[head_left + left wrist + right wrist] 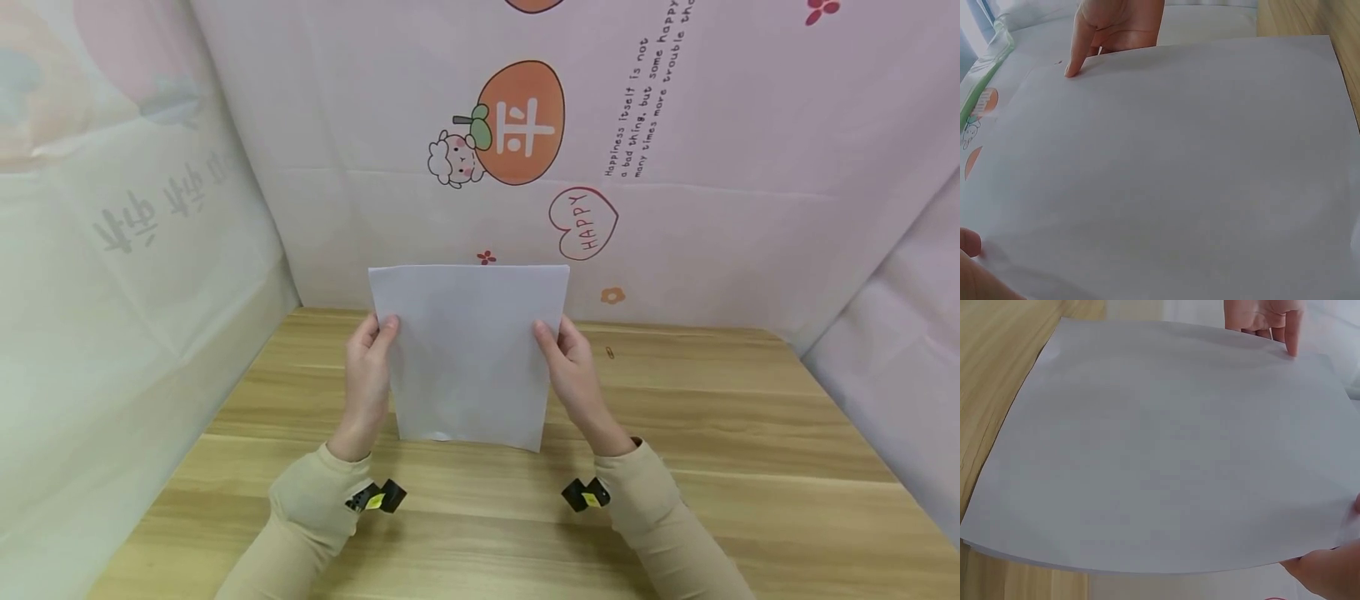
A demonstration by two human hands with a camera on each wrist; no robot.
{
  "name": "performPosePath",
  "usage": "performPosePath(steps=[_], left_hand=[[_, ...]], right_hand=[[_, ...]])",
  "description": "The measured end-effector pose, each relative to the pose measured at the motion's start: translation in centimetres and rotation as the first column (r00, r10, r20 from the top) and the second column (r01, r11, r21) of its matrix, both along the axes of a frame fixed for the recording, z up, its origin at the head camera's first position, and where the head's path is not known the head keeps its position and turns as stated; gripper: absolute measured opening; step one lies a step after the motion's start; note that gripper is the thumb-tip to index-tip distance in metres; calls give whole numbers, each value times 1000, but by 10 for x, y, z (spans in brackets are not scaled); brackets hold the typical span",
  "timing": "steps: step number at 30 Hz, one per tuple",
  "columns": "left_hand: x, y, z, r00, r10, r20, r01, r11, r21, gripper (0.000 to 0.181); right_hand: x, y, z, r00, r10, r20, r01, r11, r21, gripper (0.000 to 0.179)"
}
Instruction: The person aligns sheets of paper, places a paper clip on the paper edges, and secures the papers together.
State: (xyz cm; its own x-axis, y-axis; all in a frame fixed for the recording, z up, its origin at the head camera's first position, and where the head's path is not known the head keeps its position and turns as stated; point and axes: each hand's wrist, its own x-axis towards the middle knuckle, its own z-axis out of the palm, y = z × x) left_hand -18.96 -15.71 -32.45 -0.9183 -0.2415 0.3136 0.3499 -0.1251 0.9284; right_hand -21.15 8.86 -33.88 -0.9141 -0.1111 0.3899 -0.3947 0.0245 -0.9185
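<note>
Blank white paper (468, 358) is held up between both hands, tilted above the table, in the head view. At its left edge the left hand (369, 367) pinches it, thumb on the front face and fingers behind. The right hand (576, 367) grips the opposite edge in the same way. In the right wrist view the lower edge of the paper (1154, 450) looks layered, like more than one sheet; how many I cannot tell. The fingers behind the paper are mostly hidden. A small paper clip (610, 352) lies on the table, right of the right hand.
The wood-grain table (480, 533) runs back to a pale printed cloth (720, 242) hanging behind it. More white cloth walls (150, 333) stand at the left and right. Black wrist cameras (392, 496) sit on both sleeves.
</note>
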Motion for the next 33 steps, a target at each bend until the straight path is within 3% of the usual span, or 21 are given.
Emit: performPosePath(steps=[17, 33], left_hand=[[0, 4, 3, 999, 0, -53, 1, 1000, 9, 28], [0, 6, 18, 990, 25, -135, -30, 999, -40, 25]], right_hand=[[2, -3, 4, 998, -23, -66, 18, 997, -79, 35], [2, -7, 16, 981, -76, -177, 57, 993, -108, 32]])
